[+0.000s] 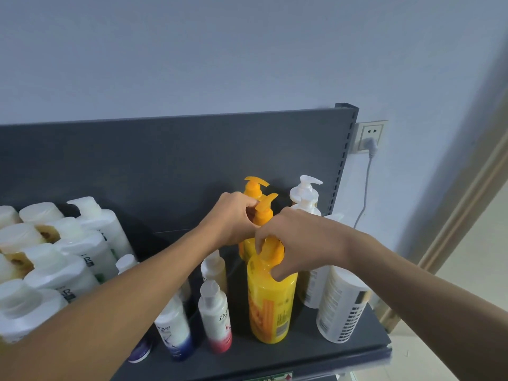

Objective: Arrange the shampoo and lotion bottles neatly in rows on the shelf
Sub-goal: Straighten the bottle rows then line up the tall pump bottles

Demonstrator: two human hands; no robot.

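Three yellow pump bottles stand in a file on the dark grey shelf (275,358). My right hand (299,240) grips the orange pump head of the front yellow bottle (270,303). My left hand (233,218) is closed around the neck of the middle yellow bottle (264,213). The rear yellow bottle (254,187) stands free against the back panel. To the right are white pump bottles (305,191) and a large white bottle (343,303). Small Dove bottles (215,317) stand left of the yellow ones.
Many white flip-cap bottles (74,243) fill the left of the shelf in rows. The shelf's back panel (165,160) rises behind everything. A wall socket with a plug and cable (369,138) sits right of the shelf upright. The shelf ends at the right near a door frame.
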